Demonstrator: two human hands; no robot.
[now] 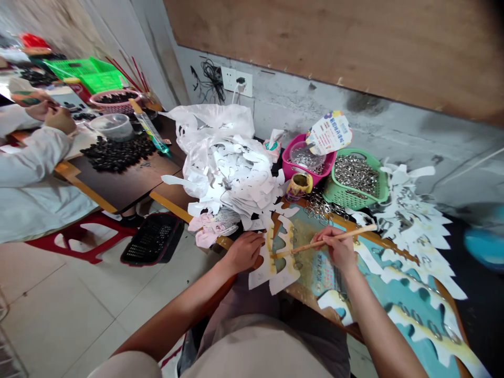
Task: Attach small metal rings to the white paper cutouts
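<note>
Between the fingers of my right hand (339,248) is a thin wooden stick (354,232), slanting down to the left. Its lower end meets a pair of wavy white paper cutouts (290,273) with yellowish smears and metal rings along them. My left hand (243,253) has its bent fingers on the left edge of the nearer-left cutout (263,273), gripping it at the table edge. Beneath lies a stained work board (309,231). More cutouts with rings (425,323) lie on a teal surface to the right of my right hand.
Behind the board stand a pink basket (289,167), a green basket (342,195) of metal rings and a small tin (295,190). White cutouts (244,178) are heaped at back left. At the left table, a person (35,157) works near black pieces (118,153).
</note>
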